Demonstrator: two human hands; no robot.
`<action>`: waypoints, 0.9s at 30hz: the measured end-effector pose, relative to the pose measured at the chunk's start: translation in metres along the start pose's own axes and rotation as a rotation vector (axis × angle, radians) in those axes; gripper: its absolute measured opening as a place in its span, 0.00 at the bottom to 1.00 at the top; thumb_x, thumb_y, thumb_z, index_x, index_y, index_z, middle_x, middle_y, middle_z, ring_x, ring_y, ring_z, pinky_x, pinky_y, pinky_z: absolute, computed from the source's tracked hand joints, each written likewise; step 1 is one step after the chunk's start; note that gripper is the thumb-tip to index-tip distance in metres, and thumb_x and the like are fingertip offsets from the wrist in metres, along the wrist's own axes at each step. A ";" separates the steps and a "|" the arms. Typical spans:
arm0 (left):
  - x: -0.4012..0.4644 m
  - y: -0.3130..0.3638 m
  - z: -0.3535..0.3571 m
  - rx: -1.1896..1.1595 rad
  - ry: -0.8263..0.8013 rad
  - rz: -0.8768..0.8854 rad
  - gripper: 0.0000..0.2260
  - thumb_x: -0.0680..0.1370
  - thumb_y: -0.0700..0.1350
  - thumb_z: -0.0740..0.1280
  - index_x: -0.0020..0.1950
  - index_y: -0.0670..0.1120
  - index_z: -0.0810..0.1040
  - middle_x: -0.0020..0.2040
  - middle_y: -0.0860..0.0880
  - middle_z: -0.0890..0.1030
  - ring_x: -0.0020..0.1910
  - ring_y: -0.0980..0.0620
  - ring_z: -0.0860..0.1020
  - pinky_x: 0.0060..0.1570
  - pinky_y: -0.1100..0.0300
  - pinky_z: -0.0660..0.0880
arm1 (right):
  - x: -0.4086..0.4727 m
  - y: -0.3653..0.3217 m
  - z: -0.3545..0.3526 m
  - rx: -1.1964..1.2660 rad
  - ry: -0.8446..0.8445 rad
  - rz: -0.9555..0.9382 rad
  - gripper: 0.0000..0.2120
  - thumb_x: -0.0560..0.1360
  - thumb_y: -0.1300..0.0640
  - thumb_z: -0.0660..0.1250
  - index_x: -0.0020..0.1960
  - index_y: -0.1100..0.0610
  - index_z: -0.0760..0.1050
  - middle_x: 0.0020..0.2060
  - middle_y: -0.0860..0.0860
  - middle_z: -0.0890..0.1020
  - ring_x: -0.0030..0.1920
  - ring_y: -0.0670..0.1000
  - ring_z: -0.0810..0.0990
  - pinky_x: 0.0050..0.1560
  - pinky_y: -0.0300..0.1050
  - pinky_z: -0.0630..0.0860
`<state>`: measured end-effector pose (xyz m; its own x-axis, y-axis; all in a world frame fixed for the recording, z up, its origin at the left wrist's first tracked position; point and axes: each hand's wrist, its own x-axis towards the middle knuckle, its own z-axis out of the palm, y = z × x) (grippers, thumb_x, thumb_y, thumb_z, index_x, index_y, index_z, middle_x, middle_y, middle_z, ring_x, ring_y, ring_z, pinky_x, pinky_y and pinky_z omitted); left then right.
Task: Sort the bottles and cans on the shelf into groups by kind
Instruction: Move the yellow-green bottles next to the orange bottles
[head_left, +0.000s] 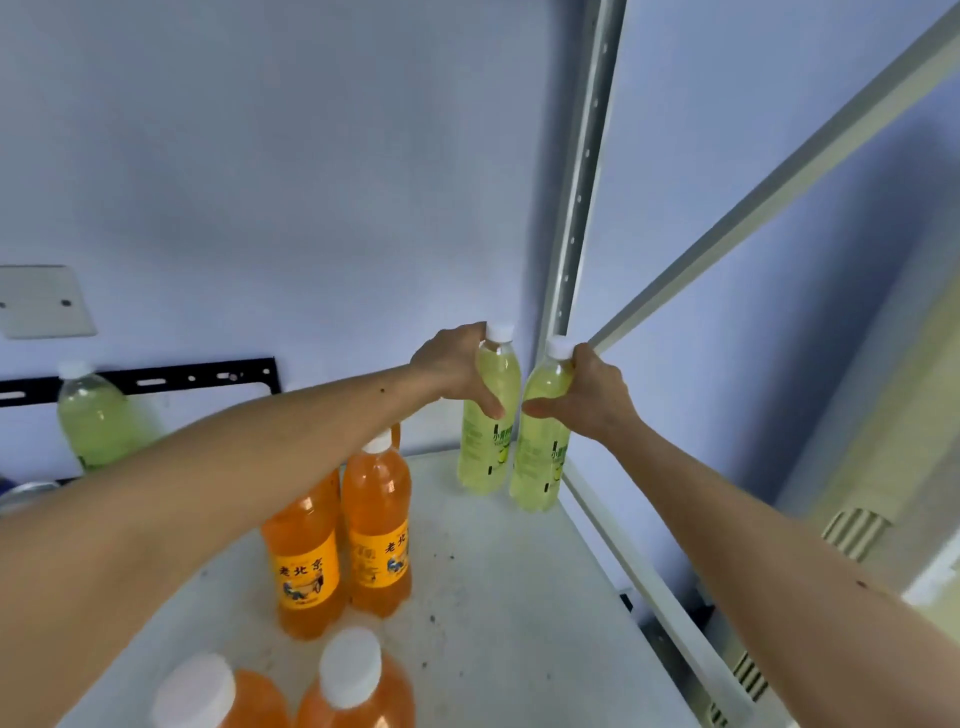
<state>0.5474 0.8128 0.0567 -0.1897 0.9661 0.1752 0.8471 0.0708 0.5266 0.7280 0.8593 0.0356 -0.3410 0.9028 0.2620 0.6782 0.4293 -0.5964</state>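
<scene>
We have our left hand (457, 371) wrapped around the upper part of one yellow-green bottle (488, 415), thumb pressed on its front and fingers curled behind the shoulder just under the white cap. Our right hand (587, 395) is clamped in the same way on a second yellow-green bottle (540, 447), which stands just to the right of the first, the two bodies touching or nearly so between our thumbs. Both bottles are upright with their bases on the shelf (493, 571), in its far right corner, directly below our hands.

Nearer to us than the left hand, and below its forearm, stand two orange bottles (343, 540) side by side, labels facing us. Closer still, at the lower edge of view, are two more orange bottles (358, 691) seen from above, white caps up. Far to the left of our left hand, beyond the forearm, a third yellow-green bottle (93, 415) stands against the wall.

The shelf surface is white and speckled with small dark marks. A pale perforated upright post (576, 208) rises just behind our right hand, and a slanting rail (779, 182) runs up to the right from it. The wall (285, 156) behind is pale blue, with a black slotted bracket (156, 382) and a white plate (44, 301) on it, left of our hands.
</scene>
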 end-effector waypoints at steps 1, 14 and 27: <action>0.004 -0.002 0.005 0.043 -0.011 -0.003 0.41 0.55 0.52 0.84 0.64 0.51 0.71 0.56 0.55 0.77 0.55 0.50 0.76 0.53 0.54 0.76 | 0.003 0.005 0.006 0.007 -0.014 0.005 0.34 0.63 0.48 0.79 0.61 0.58 0.67 0.49 0.52 0.76 0.51 0.56 0.76 0.46 0.48 0.75; 0.028 -0.020 0.038 0.234 -0.195 -0.051 0.41 0.54 0.51 0.85 0.63 0.45 0.72 0.57 0.49 0.78 0.55 0.48 0.76 0.52 0.57 0.75 | 0.024 0.034 0.052 0.039 -0.101 0.057 0.35 0.61 0.49 0.80 0.61 0.57 0.67 0.51 0.52 0.77 0.52 0.55 0.77 0.51 0.52 0.77; 0.023 -0.026 0.007 0.304 -0.306 -0.137 0.45 0.58 0.45 0.84 0.68 0.51 0.62 0.51 0.51 0.72 0.40 0.52 0.75 0.38 0.56 0.78 | 0.031 0.023 0.044 -0.101 -0.225 0.040 0.38 0.62 0.44 0.80 0.62 0.56 0.63 0.50 0.50 0.74 0.52 0.54 0.76 0.53 0.53 0.78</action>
<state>0.5241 0.8353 0.0412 -0.1933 0.9684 -0.1576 0.9404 0.2287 0.2519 0.7040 0.8961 -0.0031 -0.4414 0.8955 0.0580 0.7519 0.4043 -0.5208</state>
